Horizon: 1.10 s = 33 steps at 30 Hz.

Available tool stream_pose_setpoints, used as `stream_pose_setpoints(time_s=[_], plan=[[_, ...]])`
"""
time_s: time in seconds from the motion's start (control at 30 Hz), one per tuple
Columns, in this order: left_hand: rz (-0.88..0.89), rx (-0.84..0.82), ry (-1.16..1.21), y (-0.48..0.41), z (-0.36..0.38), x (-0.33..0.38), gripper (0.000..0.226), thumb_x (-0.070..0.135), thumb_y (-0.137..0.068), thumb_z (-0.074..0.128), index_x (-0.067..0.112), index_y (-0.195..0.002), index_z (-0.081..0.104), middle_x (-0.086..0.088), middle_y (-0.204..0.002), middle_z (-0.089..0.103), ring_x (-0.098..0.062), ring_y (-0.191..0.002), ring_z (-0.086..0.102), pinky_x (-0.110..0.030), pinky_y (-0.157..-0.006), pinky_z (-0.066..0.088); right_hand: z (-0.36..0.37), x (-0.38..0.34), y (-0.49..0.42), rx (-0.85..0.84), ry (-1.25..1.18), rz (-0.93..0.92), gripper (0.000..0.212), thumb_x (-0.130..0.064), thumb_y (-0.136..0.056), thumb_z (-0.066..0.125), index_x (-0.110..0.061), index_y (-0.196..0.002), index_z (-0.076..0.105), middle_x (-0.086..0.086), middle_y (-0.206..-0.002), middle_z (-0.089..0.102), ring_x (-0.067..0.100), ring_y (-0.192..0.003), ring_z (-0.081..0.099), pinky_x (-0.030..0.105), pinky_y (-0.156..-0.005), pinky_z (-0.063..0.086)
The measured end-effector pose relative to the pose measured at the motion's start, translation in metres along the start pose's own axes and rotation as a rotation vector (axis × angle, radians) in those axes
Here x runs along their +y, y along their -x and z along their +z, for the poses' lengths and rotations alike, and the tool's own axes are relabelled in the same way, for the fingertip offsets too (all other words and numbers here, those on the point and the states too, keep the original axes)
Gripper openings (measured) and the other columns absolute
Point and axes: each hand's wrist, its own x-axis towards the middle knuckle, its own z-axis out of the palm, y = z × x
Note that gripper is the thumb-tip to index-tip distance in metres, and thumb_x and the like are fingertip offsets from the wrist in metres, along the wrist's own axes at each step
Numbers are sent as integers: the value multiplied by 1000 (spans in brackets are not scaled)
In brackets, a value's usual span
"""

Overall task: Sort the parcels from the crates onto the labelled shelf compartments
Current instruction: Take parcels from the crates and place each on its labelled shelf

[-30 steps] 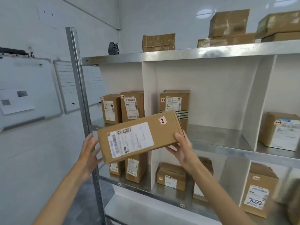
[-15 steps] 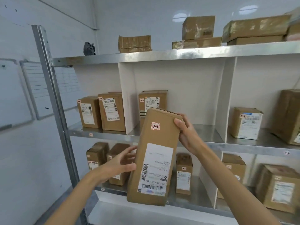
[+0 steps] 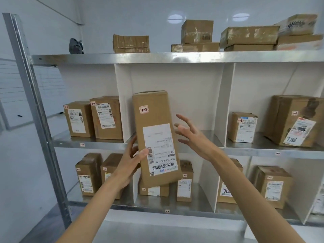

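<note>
A tall brown parcel [image 3: 155, 137] with a white shipping label and a small "1-2" sticker stands upright in front of the middle compartment of the upper shelf [image 3: 198, 137]. My left hand [image 3: 130, 163] grips its lower left edge, thumb on the label side. My right hand [image 3: 192, 135] hovers just right of the parcel with fingers spread, not touching it. The parcel hides the box that stood at the left of that compartment.
Two labelled boxes [image 3: 94, 118] stand in the left compartment, two more [image 3: 273, 127] in the right one. The lower shelf [image 3: 167, 210] holds several boxes. Taped cartons [image 3: 196, 35] lie on the top shelf. A steel upright [image 3: 35, 111] and whiteboards are at the left.
The parcel was turned from lying sideways to upright and lifted toward the middle compartment. My right hand let go of its top right edge and now hovers spread beside it.
</note>
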Motion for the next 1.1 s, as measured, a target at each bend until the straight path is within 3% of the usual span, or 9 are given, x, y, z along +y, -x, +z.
stream_pose_setpoints(time_s=[0.1, 0.17, 0.27, 0.43, 0.57, 0.73, 0.9, 1.1], plan=[[35, 1, 65, -10, -4, 14, 89, 39, -56, 81, 37, -135, 38, 4, -121, 64, -18, -111, 62, -26, -73, 55, 10, -5, 8, -122, 78, 42, 60, -54, -82, 62, -50, -135, 34, -4, -138, 49, 13, -124, 52, 41, -104, 44], [64, -34, 46, -18, -3, 25, 84, 34, -67, 75, 32, -141, 34, 3, -125, 62, -14, -108, 64, -25, -73, 56, 16, -14, 11, -96, 49, 1, 57, -42, -88, 59, -46, -137, 31, -1, -135, 52, 12, -117, 58, 35, -96, 49], [97, -82, 1, -23, 2, 35, 70, 25, -82, 68, 29, -143, 33, 6, -123, 63, -9, -104, 65, -24, -76, 57, 18, -19, 16, -32, 9, -38, 65, -38, -88, 58, -40, -144, 25, -3, -139, 51, 13, -120, 56, 39, -97, 49], [156, -45, -219, -18, 10, 31, 80, 49, -72, 73, 22, -140, 42, 4, -131, 56, -12, -118, 57, -33, -94, 51, 13, -12, 33, 50, 13, -63, 63, -22, -92, 56, -40, -144, 25, -6, -145, 44, 12, -122, 55, 36, -94, 52], [206, -21, -242, -19, 21, 25, 77, 39, -69, 69, 16, -139, 45, 3, -131, 53, -6, -115, 55, -29, -97, 49, 11, -8, 49, 116, 42, -88, 64, -16, -92, 56, -42, -141, 25, -9, -147, 41, 11, -122, 55, 32, -92, 53], [180, -46, -285, -23, 31, 15, 82, 44, -64, 71, 18, -138, 46, 2, -131, 55, -13, -121, 52, -40, -103, 44, 7, 2, 63, 186, 56, -54, 66, -18, -92, 57, -42, -143, 23, -8, -145, 44, 12, -122, 55, 34, -94, 52], [170, -58, -299, -28, 44, 3, 64, 25, -79, 70, 19, -138, 45, 2, -131, 52, -15, -124, 48, -31, -102, 42, 5, 15, 73, 285, 84, -35, 65, -17, -92, 57, -36, -145, 25, -10, -140, 49, 12, -118, 58, 29, -87, 55], [211, -10, -329, -47, 64, -6, 60, 17, -78, 73, 16, -134, 51, -1, -120, 55, -15, -117, 50, -26, -97, 41, -8, 31, 69, 415, 128, -46, 64, -17, -92, 57, -33, -146, 27, -10, -136, 53, 16, -124, 52, 41, -99, 49]])
